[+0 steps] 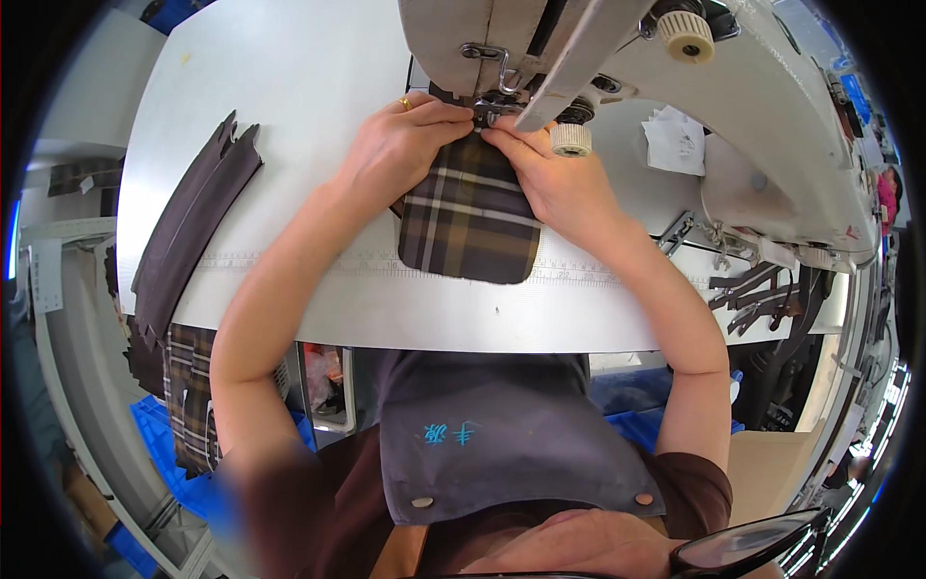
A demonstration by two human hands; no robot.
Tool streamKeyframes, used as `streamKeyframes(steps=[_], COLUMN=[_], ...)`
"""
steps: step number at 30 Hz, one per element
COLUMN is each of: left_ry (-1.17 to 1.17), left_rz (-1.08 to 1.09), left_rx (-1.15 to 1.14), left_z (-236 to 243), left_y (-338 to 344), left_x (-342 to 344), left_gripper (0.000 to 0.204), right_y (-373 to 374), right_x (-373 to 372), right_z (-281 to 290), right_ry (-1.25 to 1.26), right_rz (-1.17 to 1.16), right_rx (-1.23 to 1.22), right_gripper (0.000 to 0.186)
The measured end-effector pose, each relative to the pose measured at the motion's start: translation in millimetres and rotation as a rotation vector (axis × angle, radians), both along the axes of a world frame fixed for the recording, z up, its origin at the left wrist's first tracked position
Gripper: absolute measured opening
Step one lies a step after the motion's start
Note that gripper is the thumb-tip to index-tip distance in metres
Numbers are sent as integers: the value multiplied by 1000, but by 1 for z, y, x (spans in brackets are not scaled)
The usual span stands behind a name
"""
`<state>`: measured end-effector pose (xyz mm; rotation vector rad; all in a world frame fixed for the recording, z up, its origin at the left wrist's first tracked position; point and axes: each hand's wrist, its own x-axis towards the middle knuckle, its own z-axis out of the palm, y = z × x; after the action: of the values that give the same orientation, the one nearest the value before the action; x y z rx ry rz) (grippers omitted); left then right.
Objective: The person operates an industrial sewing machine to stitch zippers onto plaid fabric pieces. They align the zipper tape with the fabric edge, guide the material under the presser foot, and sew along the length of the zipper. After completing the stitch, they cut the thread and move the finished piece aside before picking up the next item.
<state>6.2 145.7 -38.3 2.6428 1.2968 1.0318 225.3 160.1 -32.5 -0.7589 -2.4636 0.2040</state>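
A plaid fabric piece (470,217) in brown, black and white, with rounded lower corners, lies flat on the white table with its far edge under the sewing machine's presser foot (490,109). My left hand (403,140) grips that far edge just left of the foot, fingers pressed together, a ring on one finger. From the other side my right hand (559,179) pinches the same edge close to the foot, thumb and fingertips nearly meeting it. The sewing machine (733,116) hides part of my right fingers, and the needle cannot be made out.
Dark fabric strips (193,227) lie at the table's left, above hanging plaid cloth (190,386). A ruler scale (579,273) crosses the white table (289,58). White paper (673,141), metal tweezers (675,234) and dark zippers (757,294) are at right. Blue crates (159,434) stand below.
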Motion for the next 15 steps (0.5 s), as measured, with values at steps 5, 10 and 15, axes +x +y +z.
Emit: streamKeyframes(steps=[5, 10, 15], left_ry=[-289, -361, 146], left_rz=[158, 88, 39], left_rx=[-336, -444, 80], left_z=[12, 12, 1], left_y=[1, 3, -4], left_x=[4, -6, 0], left_gripper=[26, 26, 17], right_y=[-5, -53, -72], right_x=[26, 125, 167], right_z=[24, 75, 18], right_ry=[30, -137, -192], right_rz=[-8, -235, -448], right_rx=[-314, -498, -121], right_gripper=[38, 45, 38])
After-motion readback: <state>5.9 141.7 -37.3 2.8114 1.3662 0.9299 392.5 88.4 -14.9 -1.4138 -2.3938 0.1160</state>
